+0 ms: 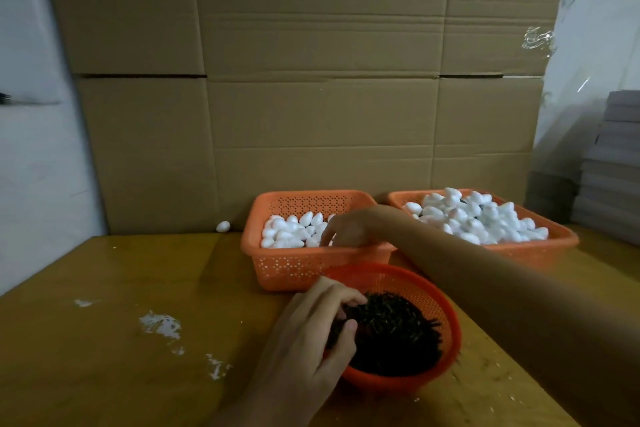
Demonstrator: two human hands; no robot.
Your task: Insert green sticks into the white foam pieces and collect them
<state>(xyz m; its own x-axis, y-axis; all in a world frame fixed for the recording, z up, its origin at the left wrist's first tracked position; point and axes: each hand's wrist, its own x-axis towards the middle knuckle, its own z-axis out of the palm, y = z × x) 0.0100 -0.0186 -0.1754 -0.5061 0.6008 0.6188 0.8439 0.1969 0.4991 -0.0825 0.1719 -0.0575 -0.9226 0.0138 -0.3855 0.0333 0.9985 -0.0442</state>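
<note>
A round orange bowl (pixel 434 291) near the table's front holds a heap of dark green sticks (pixel 394 333). My left hand (pixel 311 326) reaches into its left side, fingers curled among the sticks. Behind it an orange rectangular basket (pixel 294 267) holds plain white foam pieces (pixel 291 230). My right hand (pixel 349 227) reaches into that basket from the right, fingertips down among the foam pieces; whether it holds one is hidden. A second orange basket (pixel 554 246) at the back right is piled with white foam pieces (pixel 478 215), some with dark sticks showing.
A tall cardboard sheet (pixel 311 80) stands behind the baskets. One loose foam piece (pixel 223 226) lies at its foot, left of the baskets. White scraps (pixel 161 324) dot the wooden table (pixel 121 322). Grey stacked sheets (pixel 613 166) stand at the far right.
</note>
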